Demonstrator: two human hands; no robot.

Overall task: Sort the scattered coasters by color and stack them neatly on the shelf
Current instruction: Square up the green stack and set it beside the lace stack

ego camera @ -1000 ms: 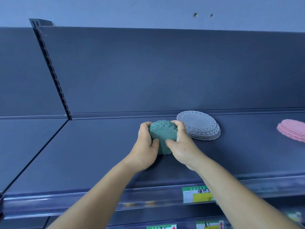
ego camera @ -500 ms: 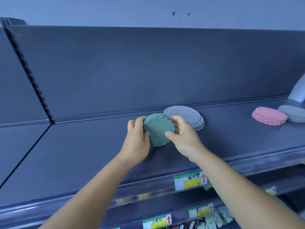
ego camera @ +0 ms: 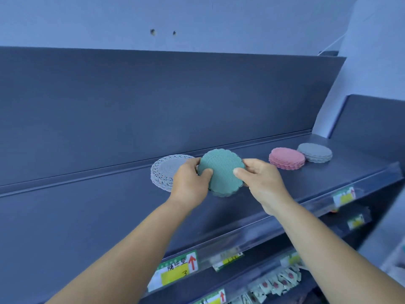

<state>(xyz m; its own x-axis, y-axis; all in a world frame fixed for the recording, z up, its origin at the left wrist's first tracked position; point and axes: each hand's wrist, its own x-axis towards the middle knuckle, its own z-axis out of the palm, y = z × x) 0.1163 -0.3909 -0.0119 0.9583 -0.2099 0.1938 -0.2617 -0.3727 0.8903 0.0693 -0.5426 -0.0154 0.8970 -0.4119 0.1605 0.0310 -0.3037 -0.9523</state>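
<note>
I hold a stack of green scalloped coasters [ego camera: 221, 172] between both hands, tilted toward me just above the dark shelf [ego camera: 87, 207]. My left hand [ego camera: 190, 183] grips its left edge and my right hand [ego camera: 260, 183] grips its right edge. A stack of light grey lace-edged coasters [ego camera: 164, 172] lies on the shelf behind my left hand, partly hidden by it. Further right on the shelf sit a pink stack [ego camera: 286, 157] and a darker grey stack [ego camera: 315, 152], side by side.
The shelf's back panel [ego camera: 153, 102] rises behind the stacks. A clear front rail with price labels [ego camera: 175, 270] runs along the shelf edge. A lower shelf holds small packets [ego camera: 276, 284]. A side panel [ego camera: 372, 126] closes the shelf at the right.
Both hands have carried the green stack to the right, from the left of the light grey stack to its right. The view has swung right, showing the pink and darker grey stacks.
</note>
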